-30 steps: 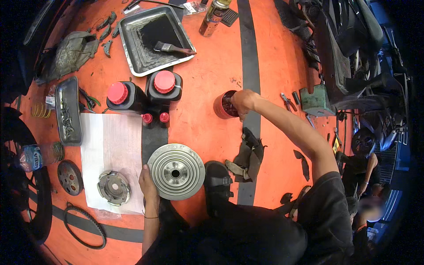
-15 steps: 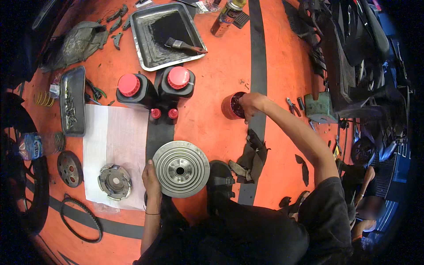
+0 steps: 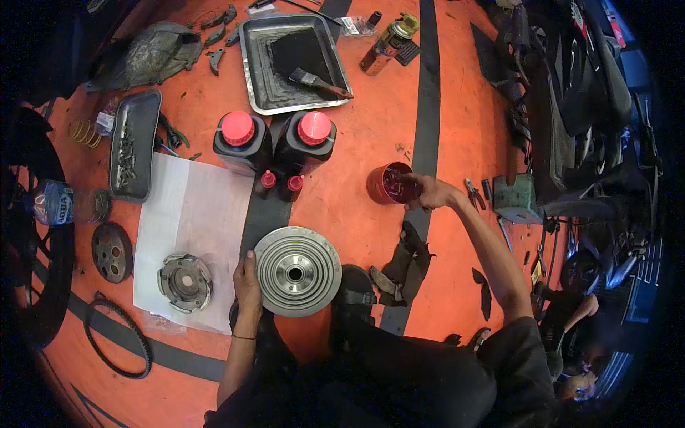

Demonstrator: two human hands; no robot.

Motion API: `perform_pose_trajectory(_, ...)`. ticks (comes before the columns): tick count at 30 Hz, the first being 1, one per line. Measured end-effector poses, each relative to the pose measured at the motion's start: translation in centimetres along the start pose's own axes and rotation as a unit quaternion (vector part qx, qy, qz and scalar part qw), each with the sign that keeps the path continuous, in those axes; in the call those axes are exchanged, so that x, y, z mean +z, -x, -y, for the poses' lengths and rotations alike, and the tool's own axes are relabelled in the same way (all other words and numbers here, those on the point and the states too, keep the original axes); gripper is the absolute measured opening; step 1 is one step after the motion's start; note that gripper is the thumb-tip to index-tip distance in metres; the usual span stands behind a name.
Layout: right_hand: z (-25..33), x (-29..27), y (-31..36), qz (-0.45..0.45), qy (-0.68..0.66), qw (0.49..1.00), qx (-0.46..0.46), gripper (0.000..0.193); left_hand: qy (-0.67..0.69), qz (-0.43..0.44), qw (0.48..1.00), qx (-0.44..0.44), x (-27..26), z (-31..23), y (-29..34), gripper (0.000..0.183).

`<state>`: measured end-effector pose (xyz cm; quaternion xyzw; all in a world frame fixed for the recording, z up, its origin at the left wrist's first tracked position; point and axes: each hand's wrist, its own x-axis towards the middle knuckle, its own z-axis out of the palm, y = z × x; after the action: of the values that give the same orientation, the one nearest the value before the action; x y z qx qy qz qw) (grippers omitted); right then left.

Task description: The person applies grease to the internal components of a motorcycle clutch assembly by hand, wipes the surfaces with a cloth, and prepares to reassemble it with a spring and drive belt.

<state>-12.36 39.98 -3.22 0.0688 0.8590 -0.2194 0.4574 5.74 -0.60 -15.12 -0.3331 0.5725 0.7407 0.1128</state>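
A shiny round metal pulley disc (image 3: 325, 274) with concentric rings and a central hole faces up in front of me. My left hand (image 3: 247, 285) holds its left edge, thumb on top and other fingers hidden beneath. To the right, a red cup (image 3: 382, 187) with dark contents stands on the orange floor, tilted or seen at an angle. At its right rim my right hand (image 3: 430, 192) grips the cup, thumb over the edge and fingers along the outside. A round clutch part (image 3: 175, 284) lies on the white sheet (image 3: 160, 214) left of the disc.
Two black bottles with red caps (image 3: 237, 128) and two small red-capped ones stand ahead. Behind them a metal tray (image 3: 260, 93) holds a paintbrush (image 3: 321, 82), near a spray can (image 3: 385, 46). A belt (image 3: 93, 335) lies left, a dark rag (image 3: 412, 264) right.
My right hand has come out of the red cup's mouth to its right rim, and more of the inside shows. The left hand still holds the disc. The view has shifted slightly.
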Motion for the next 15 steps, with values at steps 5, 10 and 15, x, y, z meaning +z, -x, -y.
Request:
perform_pose_trajectory(5,-1.9,1.0,2.5,0.003,-0.257,0.965,-0.056,0.062,-0.055,-0.019,0.998,-0.008,0.9,-1.4,0.5,0.051)
perform_pose_trajectory(10,-1.0,3.4,5.7,0.005,-0.401,0.906,-0.137,0.051,-0.022,-0.026,0.999,0.011,0.0,0.7,-0.4,0.05)
perform_pose_trajectory(15,5.5,7.3,9.4,0.049,-0.408,0.885,-0.218,0.046,-0.054,-0.014,0.998,0.034,-0.6,-0.2,-0.4,0.046)
